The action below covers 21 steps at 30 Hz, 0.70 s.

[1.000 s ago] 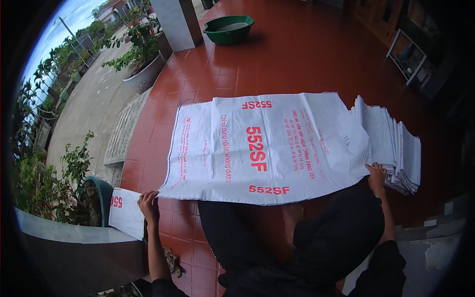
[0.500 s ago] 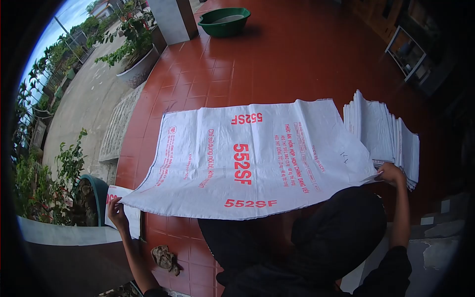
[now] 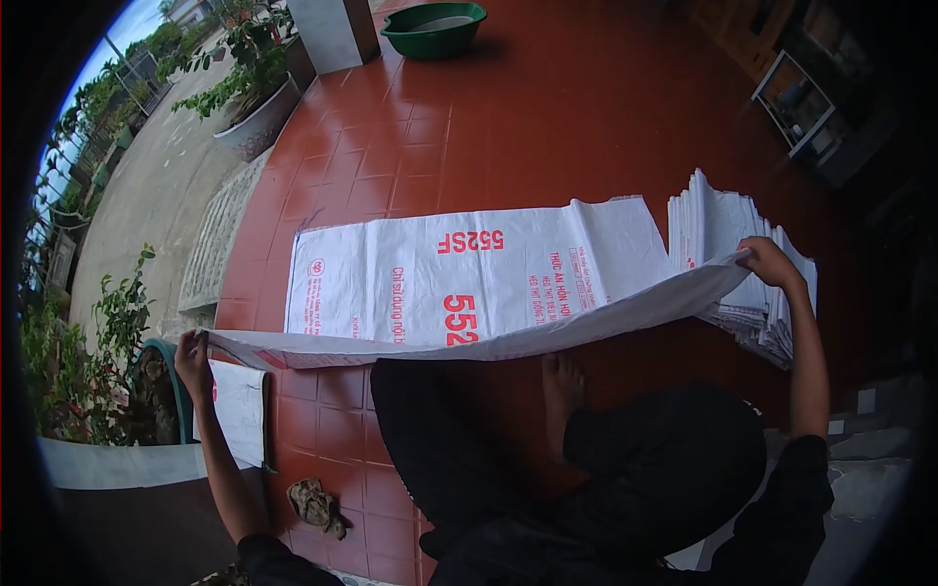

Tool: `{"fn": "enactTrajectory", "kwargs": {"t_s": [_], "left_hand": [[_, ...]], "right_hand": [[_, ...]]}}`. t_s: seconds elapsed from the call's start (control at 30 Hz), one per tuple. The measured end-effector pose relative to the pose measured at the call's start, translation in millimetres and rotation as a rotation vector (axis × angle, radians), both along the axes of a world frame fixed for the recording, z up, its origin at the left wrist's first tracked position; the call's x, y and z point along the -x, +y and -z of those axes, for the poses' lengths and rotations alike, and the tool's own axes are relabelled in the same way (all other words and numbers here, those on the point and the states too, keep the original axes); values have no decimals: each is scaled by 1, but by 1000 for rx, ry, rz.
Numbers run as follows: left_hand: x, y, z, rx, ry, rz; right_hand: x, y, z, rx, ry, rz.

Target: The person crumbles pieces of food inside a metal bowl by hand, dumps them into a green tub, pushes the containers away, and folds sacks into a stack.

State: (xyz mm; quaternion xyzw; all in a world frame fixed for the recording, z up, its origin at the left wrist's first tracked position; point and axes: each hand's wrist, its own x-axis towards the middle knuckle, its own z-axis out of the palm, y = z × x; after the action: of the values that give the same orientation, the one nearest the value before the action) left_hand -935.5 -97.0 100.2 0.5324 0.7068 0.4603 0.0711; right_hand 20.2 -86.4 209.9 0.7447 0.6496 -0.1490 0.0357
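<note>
A white woven feed sack (image 3: 430, 264) with red "552SF" print lies spread on the red tiled floor, its near side lifted and folding over away from me. My left hand (image 3: 193, 356) pinches the near left corner. At the other end my right hand (image 3: 770, 262) grips the near right corner, close above a stack of folded white sacks (image 3: 723, 230). Between my hands the raised edge sags and covers part of the red print. Below my left hand lies another folded white sack (image 3: 239, 410).
A crumpled brown cloth (image 3: 318, 508) lies on the floor at the lower left. A green basin (image 3: 433, 37) stands at the back near a pillar (image 3: 334, 34). Potted plants (image 3: 256, 122) line the left edge. A white-framed rack (image 3: 796, 105) is at the far right.
Both hands have raised the near edge of the sack and moved it forward, so it folds over the rest. My foot and the floor beneath now show.
</note>
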Motion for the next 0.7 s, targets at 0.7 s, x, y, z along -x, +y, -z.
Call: {"fn": "enactTrajectory", "kwargs": {"t_s": [0.7], "left_hand": [[8,214,168,399,276,11]], "right_hand": [[37,183,196,-349,-514,91]]}}
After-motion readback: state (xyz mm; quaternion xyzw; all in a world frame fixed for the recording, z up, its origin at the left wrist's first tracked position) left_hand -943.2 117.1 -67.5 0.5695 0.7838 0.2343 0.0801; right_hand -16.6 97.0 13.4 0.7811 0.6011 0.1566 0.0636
